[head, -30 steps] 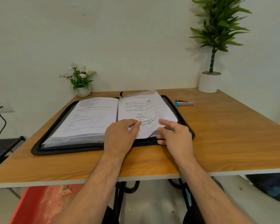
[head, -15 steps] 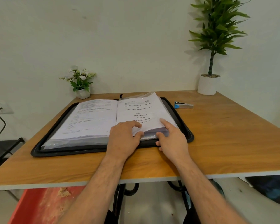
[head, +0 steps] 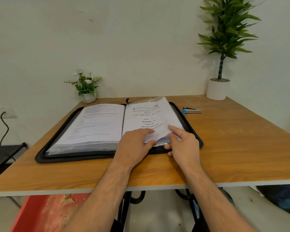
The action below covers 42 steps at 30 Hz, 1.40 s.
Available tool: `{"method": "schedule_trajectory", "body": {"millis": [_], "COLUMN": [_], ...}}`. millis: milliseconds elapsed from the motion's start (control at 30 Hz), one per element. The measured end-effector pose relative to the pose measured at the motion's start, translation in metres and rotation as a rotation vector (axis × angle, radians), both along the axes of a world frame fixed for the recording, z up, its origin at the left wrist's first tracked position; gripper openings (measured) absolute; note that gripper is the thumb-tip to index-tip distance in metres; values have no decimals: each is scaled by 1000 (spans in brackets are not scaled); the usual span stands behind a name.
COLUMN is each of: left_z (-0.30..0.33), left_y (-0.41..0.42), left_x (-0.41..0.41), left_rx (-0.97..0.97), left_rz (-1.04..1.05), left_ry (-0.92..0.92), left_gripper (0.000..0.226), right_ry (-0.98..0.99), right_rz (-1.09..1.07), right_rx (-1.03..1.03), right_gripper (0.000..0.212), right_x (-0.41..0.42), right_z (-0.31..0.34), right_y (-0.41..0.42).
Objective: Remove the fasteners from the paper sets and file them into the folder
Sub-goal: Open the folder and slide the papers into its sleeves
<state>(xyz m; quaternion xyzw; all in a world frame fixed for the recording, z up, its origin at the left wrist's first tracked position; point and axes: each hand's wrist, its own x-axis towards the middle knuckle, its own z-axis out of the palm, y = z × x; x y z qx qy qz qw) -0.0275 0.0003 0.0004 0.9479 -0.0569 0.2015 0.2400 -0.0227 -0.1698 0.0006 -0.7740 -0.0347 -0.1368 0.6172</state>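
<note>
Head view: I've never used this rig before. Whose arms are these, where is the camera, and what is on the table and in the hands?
No machine here: a person works with bare hands, and the one camera sits on their head, looking forward and down. On the wooden table lies an open black folder with clear sleeves full of printed pages. The left hand rests on the near edge of the right-hand paper set, thumb at its lifted edge. The right hand touches the same lifted corner, index finger on top and thumb beneath it. Beyond the folder lies a small blue and silver staple tool; a flower pot and a tall plant stand at the wall.
</note>
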Motion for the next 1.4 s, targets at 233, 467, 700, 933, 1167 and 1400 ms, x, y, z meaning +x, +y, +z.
{"method": "schedule_trajectory", "body": {"millis": [233,467,700,933,1167,1400], "left_z": [-4,-1,-5,-4,-5,-2], "left_y": [1,7,7,7,7,6], "left_x": [0,-2,-2,0,0,1], "left_rx": [-27,-98,-83,3,-60,-65], "left_rz": [71,97,96,55,186,194], "left_ry": [-33,16,38,0,-58,-37], "left_gripper": [37,49,52,48,38,21], "right_ry": [-218,-70,-58,-122,-126,-62], "right_rz": [-188,-142,-177,-225,-239,-216], "right_rx": [-468,-299,-121,-138,-165,-159], "right_gripper": [19,47,29,32,17,18], "right_x": [11,22,14,11,12,15], "right_z": [13,10,-1,1,0,1], "right_y": [-5,-13,-21,-14,-14,-15]}}
